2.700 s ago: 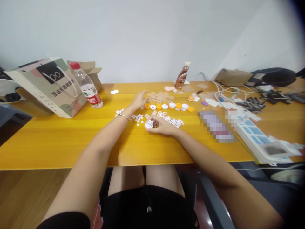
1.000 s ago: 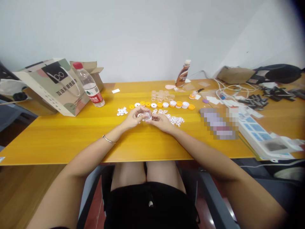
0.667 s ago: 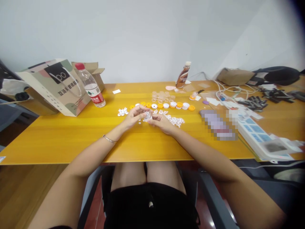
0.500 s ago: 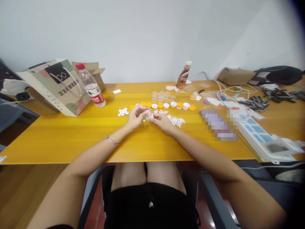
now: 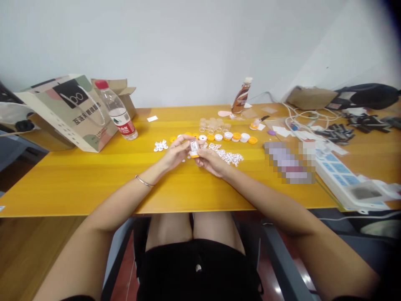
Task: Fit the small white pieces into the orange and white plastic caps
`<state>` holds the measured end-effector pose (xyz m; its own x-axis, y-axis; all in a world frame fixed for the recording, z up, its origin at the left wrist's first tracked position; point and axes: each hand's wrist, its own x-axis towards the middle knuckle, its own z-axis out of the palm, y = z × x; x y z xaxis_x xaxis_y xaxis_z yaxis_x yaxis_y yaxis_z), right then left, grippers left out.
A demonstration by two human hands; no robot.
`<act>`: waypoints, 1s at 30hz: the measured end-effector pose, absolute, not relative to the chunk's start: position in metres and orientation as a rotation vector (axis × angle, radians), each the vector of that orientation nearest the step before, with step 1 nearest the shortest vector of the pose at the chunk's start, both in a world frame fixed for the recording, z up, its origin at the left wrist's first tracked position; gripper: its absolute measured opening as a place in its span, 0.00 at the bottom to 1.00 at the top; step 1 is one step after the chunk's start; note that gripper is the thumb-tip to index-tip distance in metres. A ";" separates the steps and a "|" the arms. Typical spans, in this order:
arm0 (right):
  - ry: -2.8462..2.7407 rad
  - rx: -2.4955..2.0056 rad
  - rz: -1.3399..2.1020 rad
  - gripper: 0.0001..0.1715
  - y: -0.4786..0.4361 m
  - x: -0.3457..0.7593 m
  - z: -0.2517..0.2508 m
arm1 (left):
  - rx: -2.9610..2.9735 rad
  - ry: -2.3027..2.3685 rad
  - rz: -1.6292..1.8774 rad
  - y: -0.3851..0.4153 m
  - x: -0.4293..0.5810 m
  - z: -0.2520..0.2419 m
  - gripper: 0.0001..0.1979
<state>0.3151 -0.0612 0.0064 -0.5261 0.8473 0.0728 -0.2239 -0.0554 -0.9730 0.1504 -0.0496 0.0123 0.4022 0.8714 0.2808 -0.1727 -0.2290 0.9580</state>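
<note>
Between my two hands is a small clear container [image 5: 194,147] with an orange base and a white, dark-spotted piece inside. My left hand [image 5: 179,154] grips its upper left side with thumb and fingers. At its lower right, my right hand [image 5: 212,162] pinches the orange base. Just beyond my hands runs a row of orange and white round caps [image 5: 227,136], partly hidden by my left fingers. Several clear cups [image 5: 214,125] stand behind that row. White cut-out pieces [image 5: 231,158] lie in a pile by my right hand, and small white parts [image 5: 161,146] sit left of my left hand.
To the left stand a water bottle [image 5: 120,115], a paper bag [image 5: 78,115] and a cardboard box [image 5: 128,96]. A brown drink bottle [image 5: 241,98] is at the back. On the right are a blurred-out flat object [image 5: 288,163], a power strip [image 5: 336,169], cables and black parts [image 5: 336,133].
The container has turned more upright between my hands, so its orange base now shows at the bottom. My left hand has shifted slightly left and my fingers are rearranged around it.
</note>
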 end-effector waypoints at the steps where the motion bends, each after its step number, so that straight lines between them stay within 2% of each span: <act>1: -1.471 -0.744 1.618 0.23 -0.061 0.316 0.007 | 1.533 0.675 1.139 -0.048 0.151 0.012 0.22; 5: -1.654 -0.851 1.389 0.20 -0.058 0.321 0.009 | 1.669 0.865 1.296 -0.041 0.150 0.008 0.21; 8: -1.696 -0.812 1.413 0.18 -0.056 0.323 0.007 | 1.674 0.768 1.148 -0.038 0.140 0.014 0.16; 12: -1.720 -0.798 1.374 0.18 -0.055 0.321 0.004 | 1.707 0.614 0.964 -0.040 0.124 0.026 0.18; 17: -1.810 -0.917 1.189 0.21 -0.057 0.322 0.005 | 2.041 1.042 1.129 -0.049 0.129 0.028 0.15; 21: -1.831 -0.817 1.323 0.17 -0.059 0.325 0.006 | 2.138 0.948 1.037 -0.052 0.130 0.032 0.10; 24: -1.728 -0.727 1.531 0.17 -0.058 0.323 0.004 | 2.137 0.686 0.928 -0.054 0.124 0.042 0.11; 26: -1.654 -0.718 1.546 0.18 -0.056 0.323 0.003 | 2.181 0.605 0.906 -0.056 0.122 0.045 0.13; 30: -1.779 -0.826 1.327 0.17 -0.052 0.325 0.002 | 2.319 0.966 1.003 -0.061 0.131 0.040 0.21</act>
